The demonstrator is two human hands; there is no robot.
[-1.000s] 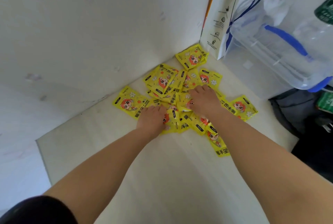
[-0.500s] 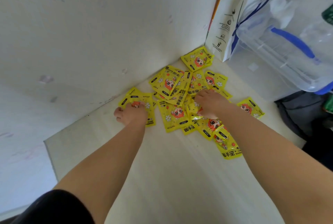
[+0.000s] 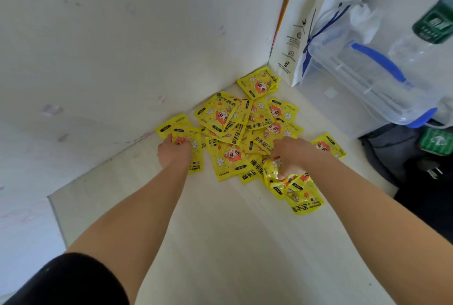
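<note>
The flat, glossy yellow foil hand-warmer sachets (image 3: pixel 230 118) lie in an overlapping pile at frame centre, on the pale wood-grain counter (image 3: pixel 220 243) against the white wall corner. Each bears a red-haired cartoon face, white flowers and black lettering. The left hand (image 3: pixel 174 153) curls its fingers onto the leftmost sachet (image 3: pixel 196 155). The right hand (image 3: pixel 291 157) grips several crumpled sachets (image 3: pixel 277 179) at the pile's lower right.

Left grip (image 3: pixel 172 155), right grip (image 3: pixel 293 155), clutching yellow packets (image 3: pixel 228 157)
</note>
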